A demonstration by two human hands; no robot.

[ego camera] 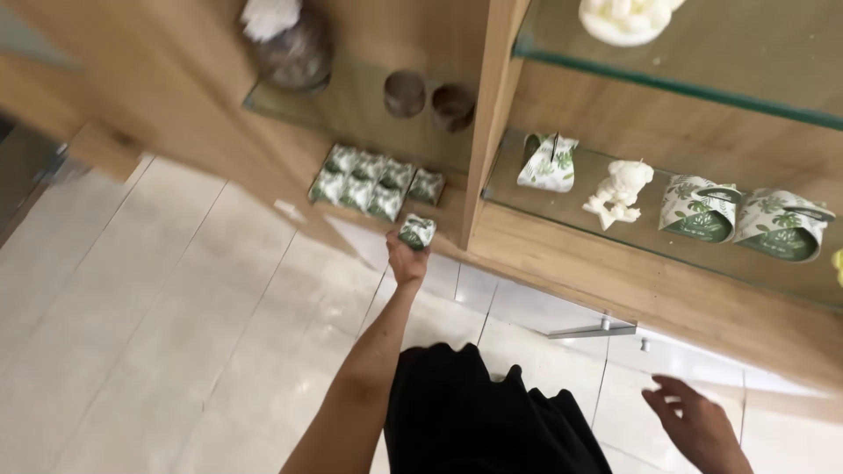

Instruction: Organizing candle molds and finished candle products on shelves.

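At frame centre the left hand [406,259] grips a small leaf-print box [416,232] below the wooden shelf [452,206] holding similar boxes [373,183], while the right hand [698,426], lower right, hangs loose and empty.

We see a small green-and-white leaf-patterned box [416,232], apparently tilted, held just beside the stacked matching boxes [373,183].

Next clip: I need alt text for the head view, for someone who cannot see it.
Seen from above, the left hand holds a small green leaf-print box at a wooden shelf, near a cluster of matching boxes. The right hand hangs open and empty over the pale tiled floor. A glass shelf to the right carries leaf-print pouches and a white figurine.
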